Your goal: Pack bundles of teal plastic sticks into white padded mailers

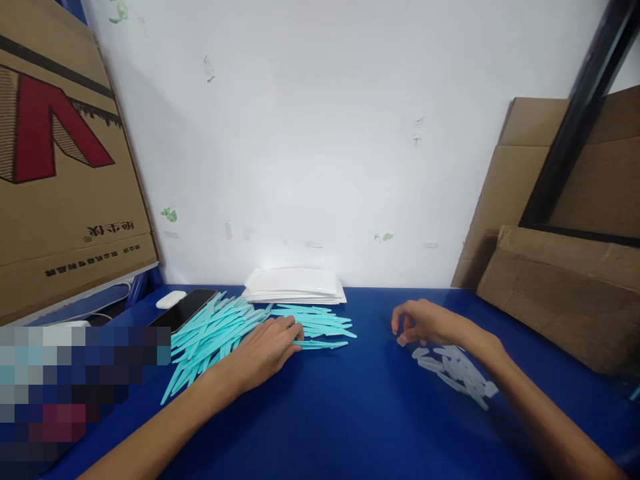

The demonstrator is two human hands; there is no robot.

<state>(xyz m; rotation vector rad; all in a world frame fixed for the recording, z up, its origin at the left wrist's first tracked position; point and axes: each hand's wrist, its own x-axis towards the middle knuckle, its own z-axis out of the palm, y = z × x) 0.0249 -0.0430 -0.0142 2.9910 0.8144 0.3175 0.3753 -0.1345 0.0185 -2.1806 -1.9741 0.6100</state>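
My left hand [273,350] rests over the table at the edge of a turquoise pile, its thumb and fingers closed on the near end of a slim turquoise stick [323,345] that looks like an eyebrow razor. Just beyond it, several similar sticks [320,320] lie side by side in a loose row. Left of the hand is a large jumbled heap of turquoise sticks [210,340]. My right hand [420,321] hovers with fingers loosely bent and apart, nothing visible in them. Below and beside it lies a small pile of translucent plastic caps [463,373].
A stack of white paper sheets [295,287] sits against the wall. A black phone [187,310] and a white earbud case [171,299] lie at the left on the blue table [340,420]. Cardboard boxes [65,200] flank the left; folded cardboard [560,300] stands at the right.
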